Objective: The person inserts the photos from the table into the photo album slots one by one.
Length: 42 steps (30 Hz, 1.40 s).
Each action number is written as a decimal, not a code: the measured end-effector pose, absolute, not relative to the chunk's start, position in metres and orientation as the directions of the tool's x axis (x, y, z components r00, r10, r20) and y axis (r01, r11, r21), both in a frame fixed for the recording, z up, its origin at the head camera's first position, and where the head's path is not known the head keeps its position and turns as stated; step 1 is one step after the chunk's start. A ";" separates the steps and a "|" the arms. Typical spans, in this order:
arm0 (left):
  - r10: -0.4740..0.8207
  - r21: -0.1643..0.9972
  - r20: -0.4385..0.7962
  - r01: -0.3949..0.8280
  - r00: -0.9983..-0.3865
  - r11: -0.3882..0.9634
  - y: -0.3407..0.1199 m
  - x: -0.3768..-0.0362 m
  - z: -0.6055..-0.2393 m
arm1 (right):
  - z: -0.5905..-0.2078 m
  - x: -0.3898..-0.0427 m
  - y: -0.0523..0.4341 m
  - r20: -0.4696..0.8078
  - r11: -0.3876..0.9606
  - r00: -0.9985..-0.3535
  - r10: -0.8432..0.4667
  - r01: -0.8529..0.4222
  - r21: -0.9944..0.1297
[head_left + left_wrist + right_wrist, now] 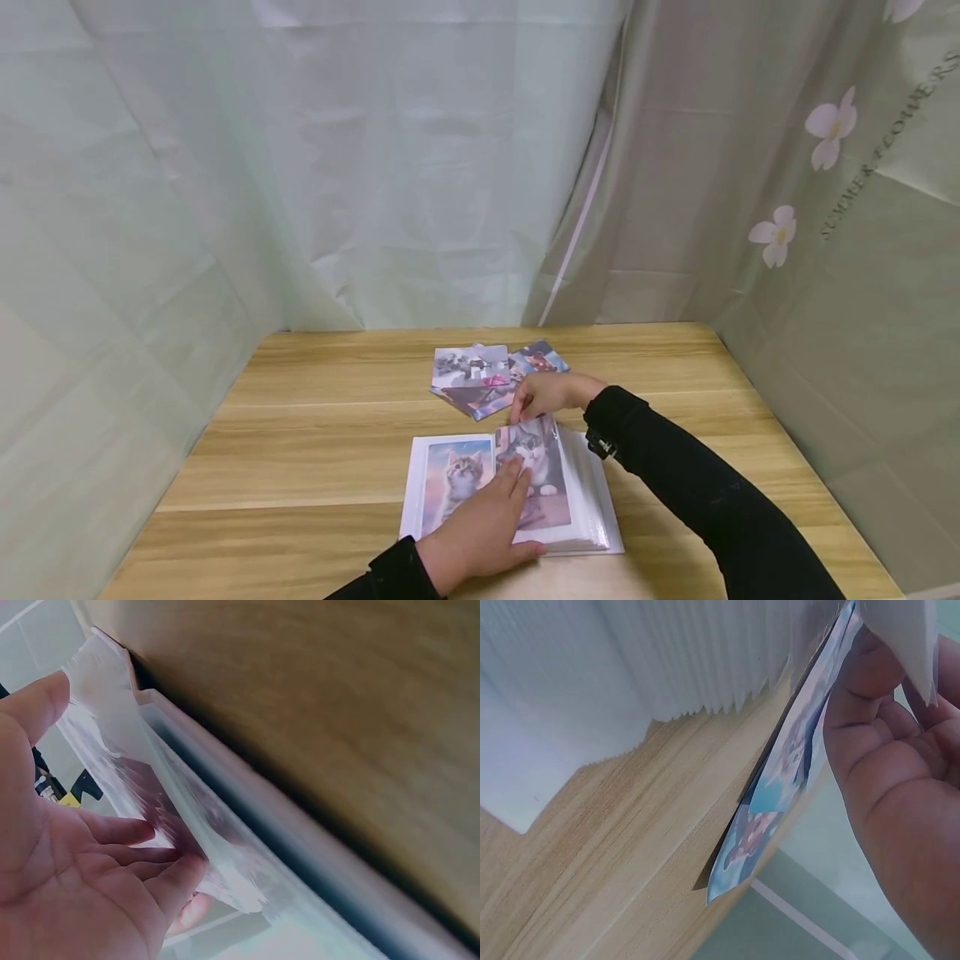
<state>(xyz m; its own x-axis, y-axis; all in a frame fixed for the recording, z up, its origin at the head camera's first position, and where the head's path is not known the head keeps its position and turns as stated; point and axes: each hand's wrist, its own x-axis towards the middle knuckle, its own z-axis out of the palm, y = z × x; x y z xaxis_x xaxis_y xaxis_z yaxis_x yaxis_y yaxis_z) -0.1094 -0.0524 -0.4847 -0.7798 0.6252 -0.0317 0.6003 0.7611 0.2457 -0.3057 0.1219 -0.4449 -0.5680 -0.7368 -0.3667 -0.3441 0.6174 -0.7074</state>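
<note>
An open photo album [415,454] with clear sleeves lies on the table. A kitten picture [462,477] shows on its left page. A grey-and-white cat photo [551,467] lies at the right page, its top edge slightly above the page. My right hand [543,394] pinches that top edge; the fingertips are partly hidden in the right wrist view. My left hand [480,525] rests on the album, fingers extended and touching the photo, thumb near the bottom edge. In the left wrist view, the left fingers [176,885] lie against the glossy sleeve.
Several loose cat photos [471,367] overlap just behind the album, close to the right hand. The wooden table [300,450] reaches back to a hanging pale curtain [420,167], with more curtain along both sides.
</note>
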 end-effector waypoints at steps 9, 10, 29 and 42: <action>0.633 0.244 -0.023 0.610 -0.774 0.754 -0.053 -0.110 -0.485 | -0.447 -0.302 0.121 -0.384 0.599 -0.541 -0.748 -0.301 -0.742; 0.632 0.247 -0.024 0.608 -0.775 0.754 -0.053 -0.110 -0.485 | -0.447 -0.302 0.121 -0.385 0.598 -0.539 -0.749 -0.299 -0.744; 0.641 0.264 -0.046 0.610 -0.766 0.747 -0.052 -0.111 -0.484 | -0.450 -0.295 0.117 -0.421 0.653 -0.569 -0.706 -0.296 -0.697; 0.626 0.243 -0.020 0.603 -0.780 0.760 -0.052 -0.107 -0.481 | -0.453 -0.297 0.119 -0.374 0.618 -0.557 -0.741 -0.350 -0.704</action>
